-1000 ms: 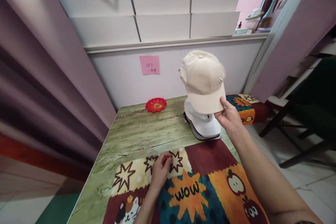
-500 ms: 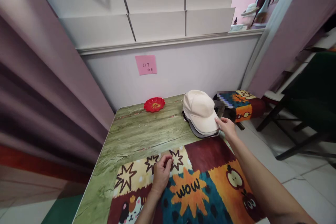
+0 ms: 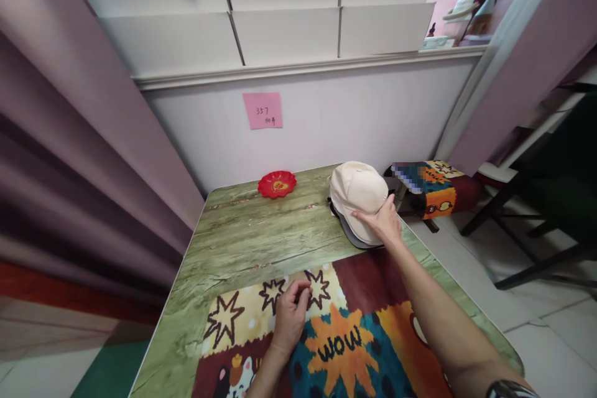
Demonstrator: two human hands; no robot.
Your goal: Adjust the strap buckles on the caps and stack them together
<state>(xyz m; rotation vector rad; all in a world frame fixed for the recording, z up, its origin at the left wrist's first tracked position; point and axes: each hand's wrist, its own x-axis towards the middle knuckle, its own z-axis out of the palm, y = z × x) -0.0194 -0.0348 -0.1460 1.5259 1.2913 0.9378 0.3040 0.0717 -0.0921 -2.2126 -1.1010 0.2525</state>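
A cream baseball cap (image 3: 357, 189) rests on top of a stack, with a dark grey brim (image 3: 351, 231) showing beneath it. My right hand (image 3: 383, 219) lies across the cream brim, thumb on its left side and fingers at its right, gripping it. My left hand (image 3: 291, 311) rests over the patterned mat (image 3: 373, 280), fingers curled in and nothing visible in them. That hand is well apart from the caps, near the star drawings. How many caps lie under the cream one I cannot tell.
A red scalloped dish (image 3: 277, 185) stands at the back of the green wood-grain table (image 3: 242, 227). A pink note (image 3: 262, 111) is on the wall behind. To the right are a cloth-covered stool (image 3: 438, 189) and a dark chair (image 3: 555, 180).
My right hand has moved from the brim's right edge to spread across the brim. My left hand keeps its curled pose on the mat. The view has shifted slightly.
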